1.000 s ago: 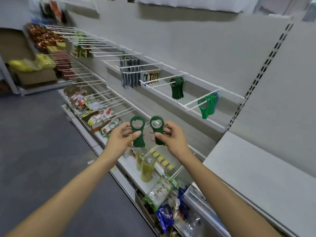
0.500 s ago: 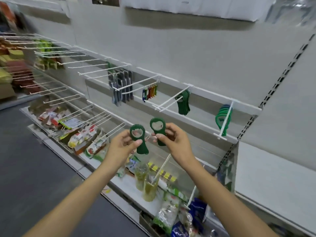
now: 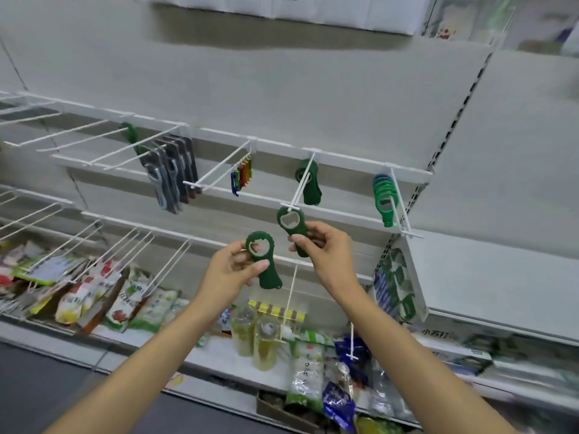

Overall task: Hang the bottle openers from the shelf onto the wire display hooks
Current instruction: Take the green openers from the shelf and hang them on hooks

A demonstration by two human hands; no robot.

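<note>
Fingers of the left hand (image 3: 233,270) curl round a dark green bottle opener (image 3: 262,260), thumb pressed across its neck, held upright below the hook rail. Beside it, the right hand (image 3: 330,250) pinches the handle of a second dark green opener (image 3: 293,227), now raised higher than half a second ago, its ring just touching the tip of a white wire hook (image 3: 301,186). Earlier both openers sat level, well short of that hook, and the hook row lay further left and lower.

Along the rail from left to right hang black-carded peelers (image 3: 174,173), a small bunch of coloured key-ring openers (image 3: 242,177), a cluster of dark green openers (image 3: 310,184) at the back of the target hook, and lighter green ones (image 3: 383,195) on the next hook. Each hand carries one opener, two in all; the hanging clusters overlap too much to count. Below, snack packets (image 3: 94,296) hang at the left and two plastic cups (image 3: 255,339) stand on the bottom shelf (image 3: 216,352).
</note>
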